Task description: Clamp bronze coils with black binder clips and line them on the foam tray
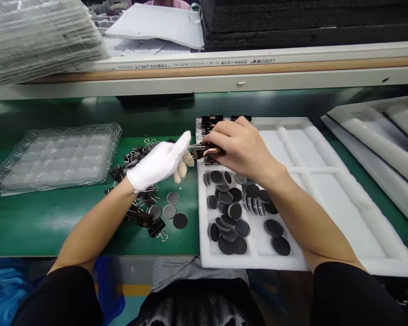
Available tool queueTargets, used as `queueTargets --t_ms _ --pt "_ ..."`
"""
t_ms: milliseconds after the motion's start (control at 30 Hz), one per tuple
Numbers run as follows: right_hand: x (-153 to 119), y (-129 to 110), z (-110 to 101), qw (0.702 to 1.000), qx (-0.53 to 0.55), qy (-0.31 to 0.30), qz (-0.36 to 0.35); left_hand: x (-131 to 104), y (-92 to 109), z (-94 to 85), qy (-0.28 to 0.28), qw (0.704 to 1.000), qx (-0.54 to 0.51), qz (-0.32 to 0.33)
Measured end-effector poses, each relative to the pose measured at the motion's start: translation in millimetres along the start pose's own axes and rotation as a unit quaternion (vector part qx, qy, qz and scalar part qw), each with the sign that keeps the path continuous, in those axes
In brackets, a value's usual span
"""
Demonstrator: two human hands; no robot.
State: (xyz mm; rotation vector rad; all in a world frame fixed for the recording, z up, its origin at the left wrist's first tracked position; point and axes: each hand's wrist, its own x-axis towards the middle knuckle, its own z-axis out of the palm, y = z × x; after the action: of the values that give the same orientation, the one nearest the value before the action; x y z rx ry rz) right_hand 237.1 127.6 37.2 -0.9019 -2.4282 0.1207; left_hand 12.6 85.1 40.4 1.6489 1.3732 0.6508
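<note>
My left hand (166,159), in a white glove with beige fingertips, is partly closed beside the tray's left edge. Thin metal shows at its fingers, but what they grip is hidden. A black binder clip (211,150) is pinched in my bare right hand (240,146), over the tray's upper left compartment. More black binder clips (211,120) stand along that compartment's far edge. Below my right hand, several dark round discs (234,211) lie or stand on edge in the white foam tray (343,213). Loose binder clips (148,197) and several discs (170,211) lie around my left hand.
Clear plastic blister trays (59,156) lie at left on the green table (54,226). More white foam trays (377,131) lean at right. Along the back runs a shelf edge (207,81) carrying stacked clear trays (37,40), papers (159,25) and black foam sheets (309,22).
</note>
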Motion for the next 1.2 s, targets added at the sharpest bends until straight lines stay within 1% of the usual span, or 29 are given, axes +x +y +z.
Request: queueTargets --t_ms 33,67,133,200,267,333,367,433,500,533,600,700,833,967,1100,1200 --pt "0.3 -1.4 4.5 0.999 -0.030 0.024 0.006 0.5 0.7 0.0 -0.016 1.000 -0.016 -0.013" --pt "0.5 -2.4 7.9 0.998 -0.051 0.041 0.012 0.5 1.9 -0.5 -0.024 0.999 -0.028 -0.012" --pt "0.4 -2.8 9.5 0.995 -0.066 0.066 0.020 -1.1 5.2 -3.0 -0.012 0.999 -0.042 0.017" --pt "-1.0 0.3 2.9 0.996 -0.049 0.070 0.029 -3.9 8.4 -7.0 0.010 0.998 -0.043 0.047" --pt "-3.4 6.7 -9.8 0.998 0.019 0.039 0.036 -6.3 10.7 -11.5 0.021 0.997 -0.021 0.066" --pt "-6.0 14.2 -23.3 0.990 0.132 -0.020 0.047 -7.5 11.7 -15.1 0.029 0.996 0.013 0.082" --pt "-6.9 17.3 -28.7 0.978 0.195 -0.048 0.057 -7.5 11.8 -16.3 0.031 0.995 0.030 0.088" --pt "-7.7 20.5 -34.9 0.944 0.304 -0.089 0.090 -6.8 11.3 -17.4 0.032 0.993 0.056 0.100" --pt "-6.9 19.4 -34.8 0.916 0.368 -0.104 0.122 -5.6 10.0 -16.8 0.033 0.991 0.076 0.106" --pt "-6.1 17.7 -33.1 0.909 0.381 -0.105 0.134 -5.0 9.2 -16.2 0.034 0.990 0.085 0.109" --pt "-3.9 14.1 -28.3 0.909 0.378 -0.099 0.146 -4.1 7.5 -14.6 0.032 0.987 0.104 0.114" --pt "-1.1 11.8 -22.6 0.910 0.377 -0.098 0.139 -3.6 5.9 -13.1 0.036 0.984 0.125 0.122" --pt "0.0 13.9 -21.6 0.903 0.400 -0.092 0.124 -3.0 5.3 -13.0 0.051 0.984 0.128 0.116" --pt "0.3 14.3 -20.4 0.910 0.389 -0.082 0.119 -0.5 2.6 -11.5 0.067 0.983 0.130 0.110" --pt "1.5 12.5 -14.5 0.904 0.390 -0.079 0.158 1.6 -1.5 -8.6 0.082 0.986 0.109 0.092" --pt "1.8 18.4 -12.8 0.900 0.385 -0.087 0.186 1.5 -2.1 -9.2 0.089 0.987 0.096 0.090"
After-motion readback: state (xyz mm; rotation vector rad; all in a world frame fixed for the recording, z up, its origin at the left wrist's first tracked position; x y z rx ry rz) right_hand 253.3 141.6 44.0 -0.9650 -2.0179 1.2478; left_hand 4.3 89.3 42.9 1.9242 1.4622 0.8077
